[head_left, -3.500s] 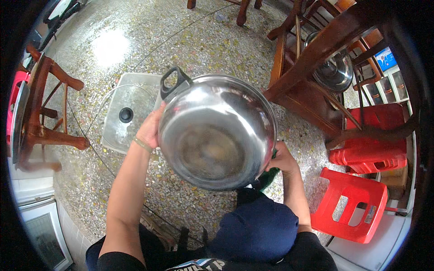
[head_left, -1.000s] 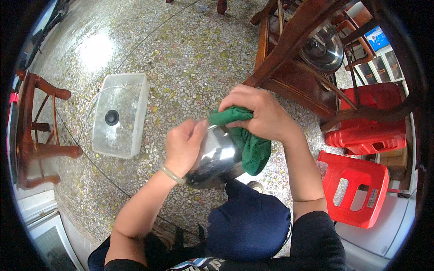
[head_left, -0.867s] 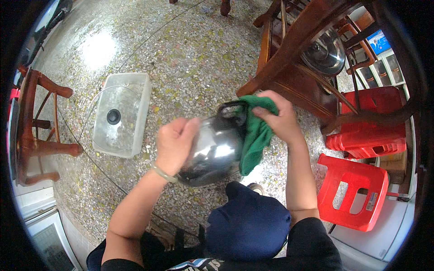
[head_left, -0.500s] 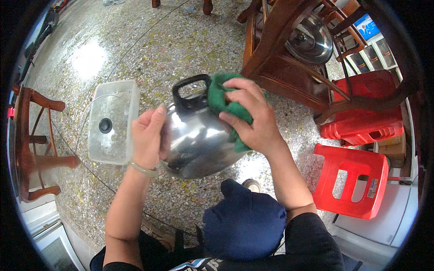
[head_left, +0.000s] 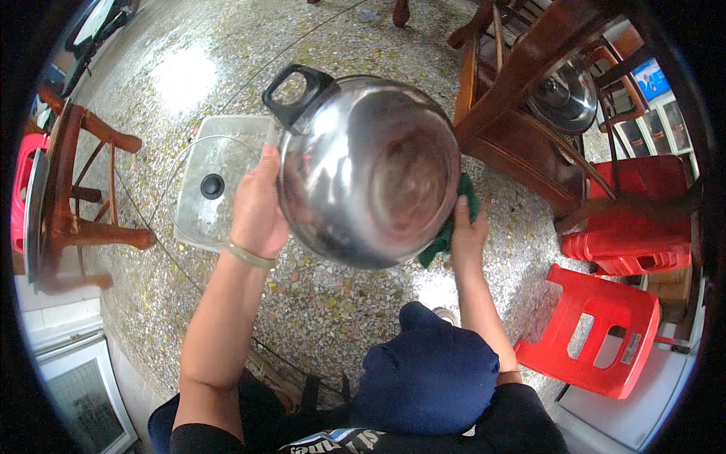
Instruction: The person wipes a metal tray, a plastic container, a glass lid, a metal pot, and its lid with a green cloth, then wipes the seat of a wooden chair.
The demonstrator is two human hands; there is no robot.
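A shiny steel pot [head_left: 355, 174] with a black loop handle [head_left: 299, 94] hangs above the floor between my hands, tilted so that its rounded underside faces me. My left hand [head_left: 261, 204] grips the pot's left side, with the thumb up along the wall and the other fingers partly hidden. At the right edge, my right hand [head_left: 469, 231] is closed on a green cloth [head_left: 442, 242] pressed against the pot. The pot covers part of the cloth. Left of the pot, a glass lid with a black knob [head_left: 212, 186] lies over a clear plastic box [head_left: 189, 231].
A red plastic stool [head_left: 605, 325] stands at the right, with a red crate-like stack [head_left: 635, 219] behind it. Carved wooden chairs [head_left: 522, 151] are at the upper right, one with a steel basin [head_left: 567, 98]. Another wooden chair [head_left: 106, 227] stands at the left.
The pot has been lifted and turned, so its underside now shows and its handle points to the upper left. My right hand has moved with the cloth from beside the handle to the pot's right edge.
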